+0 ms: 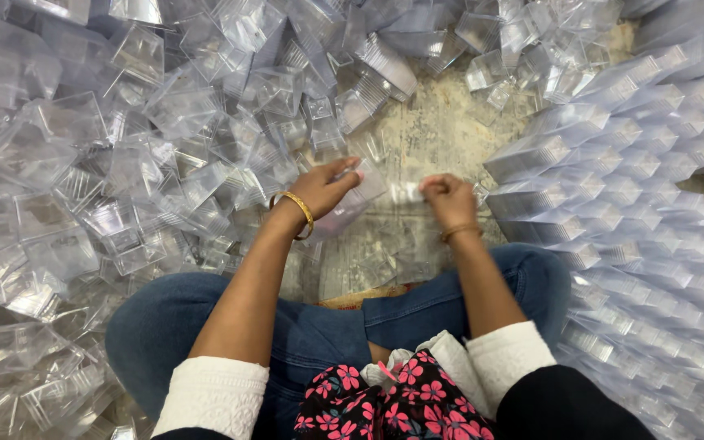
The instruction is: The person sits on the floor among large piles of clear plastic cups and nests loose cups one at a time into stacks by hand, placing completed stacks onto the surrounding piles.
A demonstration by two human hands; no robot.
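Observation:
I sit cross-legged on the floor in blue jeans. My left hand [325,189], with a gold bangle on the wrist, grips a clear square plastic cup [358,195] by its rim. My right hand [447,198] is closed around a short stack of the same clear cups [407,192] lying on its side, pointing toward the left hand. The two hands are a short gap apart above the bare floor patch [433,134].
A big loose heap of clear plastic cups [124,147] covers the floor to my left and ahead. On my right lie several long nested stacks of cups [637,187] in rows. My knees [156,318] take up the near ground.

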